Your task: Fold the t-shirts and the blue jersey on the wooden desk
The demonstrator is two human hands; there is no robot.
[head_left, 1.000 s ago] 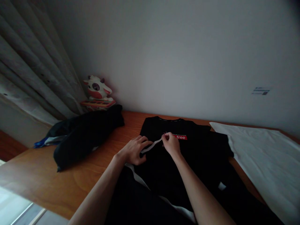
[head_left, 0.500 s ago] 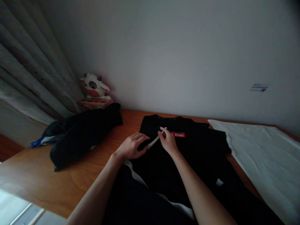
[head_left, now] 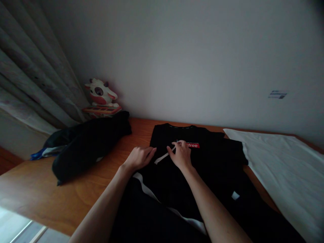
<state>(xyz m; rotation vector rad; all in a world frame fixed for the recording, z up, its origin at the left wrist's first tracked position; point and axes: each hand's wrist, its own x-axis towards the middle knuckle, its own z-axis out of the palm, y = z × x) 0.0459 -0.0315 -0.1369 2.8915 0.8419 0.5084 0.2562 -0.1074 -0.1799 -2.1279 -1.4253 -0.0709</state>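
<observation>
Black garments lie spread in the middle, among them a black T-shirt [head_left: 212, 155] with a red printed label. A thin white strip [head_left: 162, 158] rests slantwise on the black cloth between my hands. My right hand [head_left: 181, 153] is over the strip's upper end, fingers bent and parted, partly covering the red label. At the left edge of the shirt, my left hand [head_left: 140, 157] touches the black cloth, its fingers together and thumb stretched along them. Whether it pinches any cloth is hidden. White-edged dark fabric [head_left: 146, 190] lies nearer, between my forearms.
A bundled dark garment [head_left: 88, 145] lies on the wooden table [head_left: 101, 189] at the left. Behind it stands a cow-shaped toy [head_left: 101, 92] beside a curtain [head_left: 30, 67]. White cloth [head_left: 278, 162] covers the right side. The wall [head_left: 177, 60] is at the back.
My left hand has let go of the white strip's lower end and moved slightly left and up. The strip's lower end has shifted left. My right hand has turned and lowered over the upper end.
</observation>
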